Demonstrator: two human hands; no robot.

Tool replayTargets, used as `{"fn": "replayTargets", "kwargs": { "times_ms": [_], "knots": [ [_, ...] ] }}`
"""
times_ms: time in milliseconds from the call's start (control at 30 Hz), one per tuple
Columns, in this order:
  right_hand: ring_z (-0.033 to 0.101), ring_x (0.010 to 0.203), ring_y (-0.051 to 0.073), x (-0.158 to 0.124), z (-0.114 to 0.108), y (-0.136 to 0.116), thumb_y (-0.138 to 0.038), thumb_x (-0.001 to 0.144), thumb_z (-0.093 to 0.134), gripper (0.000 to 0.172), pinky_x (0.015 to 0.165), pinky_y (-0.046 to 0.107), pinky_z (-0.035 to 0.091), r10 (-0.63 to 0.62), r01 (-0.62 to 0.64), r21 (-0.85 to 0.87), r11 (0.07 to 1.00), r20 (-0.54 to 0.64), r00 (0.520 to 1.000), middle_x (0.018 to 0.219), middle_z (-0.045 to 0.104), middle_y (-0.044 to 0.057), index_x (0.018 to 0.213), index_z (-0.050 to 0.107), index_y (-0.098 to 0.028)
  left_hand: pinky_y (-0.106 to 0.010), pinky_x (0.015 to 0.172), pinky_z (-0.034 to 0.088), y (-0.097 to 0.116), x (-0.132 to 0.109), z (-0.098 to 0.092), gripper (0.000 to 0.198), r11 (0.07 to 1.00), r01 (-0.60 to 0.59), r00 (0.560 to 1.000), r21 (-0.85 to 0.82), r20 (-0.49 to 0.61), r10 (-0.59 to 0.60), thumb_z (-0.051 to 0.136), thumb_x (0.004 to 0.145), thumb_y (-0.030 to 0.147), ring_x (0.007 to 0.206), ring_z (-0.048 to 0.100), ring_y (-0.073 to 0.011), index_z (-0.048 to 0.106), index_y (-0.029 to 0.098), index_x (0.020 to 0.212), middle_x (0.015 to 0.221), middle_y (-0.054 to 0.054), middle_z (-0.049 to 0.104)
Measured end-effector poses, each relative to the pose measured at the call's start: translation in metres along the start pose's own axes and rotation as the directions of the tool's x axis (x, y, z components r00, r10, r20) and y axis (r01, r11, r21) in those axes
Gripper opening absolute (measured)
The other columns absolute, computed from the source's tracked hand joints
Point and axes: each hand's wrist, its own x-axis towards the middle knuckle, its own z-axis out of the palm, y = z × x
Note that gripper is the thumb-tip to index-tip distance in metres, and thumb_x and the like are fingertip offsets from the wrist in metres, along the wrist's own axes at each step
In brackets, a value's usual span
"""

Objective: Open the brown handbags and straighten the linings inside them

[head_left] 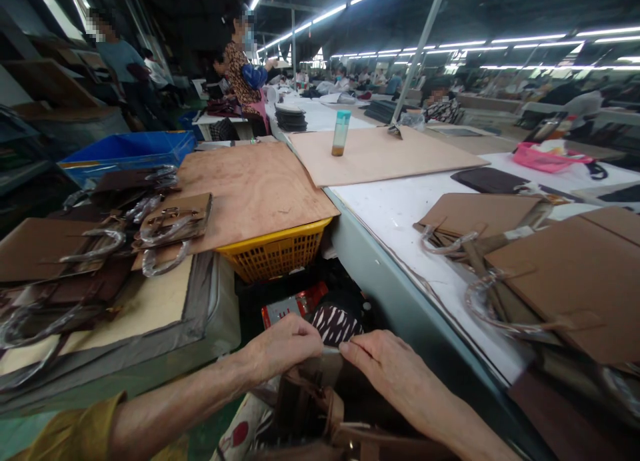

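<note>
My left hand (284, 346) and my right hand (384, 364) meet low in front of me, both closed in a pinch on the top edge of a brown leather bag (320, 398) that rests on my lap. The bag's straps and folds hang below the fingers. The fingertips of the two hands almost touch at the bag's rim. Beyond the hands lie a red-and-grey box (295, 306) and a dark cloth with white stripes (336, 323).
A yellow basket (273, 253) under a plywood sheet (250, 188) stands ahead. Brown bags with wrapped handles pile up at left (125, 238) and on the white table at right (550, 268). A small bottle (341, 133) stands on a board. People work farther back.
</note>
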Motion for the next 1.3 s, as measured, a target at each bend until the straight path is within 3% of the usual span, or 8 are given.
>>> {"fn": "replayTargets", "kwargs": {
  "times_ms": [267, 433, 600, 800, 933, 1067, 1300],
  "knots": [
    [0.055, 0.063, 0.014, 0.007, 0.005, -0.001, -0.033, 0.086, 0.048, 0.027, 0.058, 0.024, 0.030, -0.115, 0.115, -0.052, 0.992, 0.006, 0.993, 0.066, 0.064, -0.002, 0.068, 0.065, -0.022, -0.021, 0.043, 0.018, 0.003, -0.007, 0.001, 0.028, 0.931, -0.244, 0.965, 0.271, -0.026, 0.261, 0.038, 0.079, 0.027, 0.051, 0.027, -0.0079, 0.037, 0.016, 0.054, 0.052, 0.005, 0.026],
    [0.055, 0.063, 0.013, 0.015, 0.001, -0.011, -0.031, 0.085, 0.050, 0.023, 0.056, 0.022, 0.031, -0.139, 0.142, -0.038, 0.989, 0.063, 0.988, 0.065, 0.063, -0.002, 0.071, 0.066, -0.022, -0.021, 0.044, 0.018, 0.000, -0.004, 0.002, 0.029, 0.921, -0.240, 0.965, 0.306, -0.030, 0.261, 0.038, 0.079, 0.025, 0.050, 0.025, -0.0078, 0.034, 0.016, 0.052, 0.052, 0.005, 0.024],
    [0.058, 0.067, 0.015, 0.017, 0.011, -0.011, -0.032, 0.085, 0.049, 0.024, 0.059, 0.024, 0.033, -0.137, 0.138, -0.114, 0.984, 0.009, 0.990, 0.070, 0.067, 0.000, 0.074, 0.068, -0.023, -0.020, 0.046, 0.022, -0.005, -0.005, 0.002, 0.031, 0.933, -0.224, 0.966, 0.281, -0.061, 0.250, 0.035, 0.082, 0.030, 0.053, 0.029, -0.0084, 0.037, 0.016, 0.054, 0.054, 0.005, 0.027],
    [0.059, 0.065, 0.017, 0.015, 0.021, -0.010, -0.033, 0.085, 0.049, 0.027, 0.056, 0.025, 0.033, -0.119, 0.107, -0.209, 0.972, -0.047, 0.992, 0.069, 0.068, 0.002, 0.070, 0.068, -0.023, -0.021, 0.043, 0.018, 0.002, -0.010, -0.011, 0.040, 0.982, -0.145, 0.989, 0.119, 0.044, 0.140, 0.038, 0.081, 0.046, 0.049, 0.023, -0.0081, 0.040, 0.016, 0.054, 0.053, 0.005, 0.025],
    [0.059, 0.065, 0.017, 0.013, 0.020, -0.013, -0.034, 0.086, 0.048, 0.028, 0.056, 0.025, 0.032, -0.113, 0.101, -0.221, 0.970, -0.045, 0.993, 0.069, 0.068, 0.002, 0.070, 0.068, -0.023, -0.020, 0.044, 0.019, 0.002, -0.012, -0.014, 0.030, 0.982, -0.148, 0.986, 0.115, 0.089, 0.139, 0.048, 0.075, 0.038, 0.050, 0.026, -0.0080, 0.052, 0.014, 0.059, 0.052, 0.005, 0.030],
    [0.059, 0.067, 0.018, 0.011, 0.021, -0.014, -0.034, 0.085, 0.048, 0.028, 0.056, 0.025, 0.032, -0.100, 0.084, -0.230, 0.969, -0.060, 0.993, 0.069, 0.068, 0.003, 0.071, 0.069, -0.023, -0.020, 0.045, 0.021, 0.002, -0.013, -0.015, 0.024, 0.948, -0.202, 0.979, 0.247, 0.090, 0.185, 0.045, 0.077, 0.028, 0.051, 0.029, -0.0084, 0.053, 0.014, 0.059, 0.053, 0.005, 0.031],
    [0.059, 0.066, 0.017, 0.008, 0.021, -0.009, -0.032, 0.085, 0.050, 0.022, 0.056, 0.025, 0.031, -0.151, 0.137, -0.178, 0.974, -0.067, 0.986, 0.068, 0.067, 0.000, 0.072, 0.066, -0.024, -0.017, 0.049, 0.025, 0.012, -0.016, -0.017, 0.026, 0.800, -0.339, 0.939, 0.495, 0.129, 0.318, 0.044, 0.081, 0.021, 0.051, 0.033, -0.0075, 0.049, 0.015, 0.057, 0.051, 0.005, 0.033]
  ]
}}
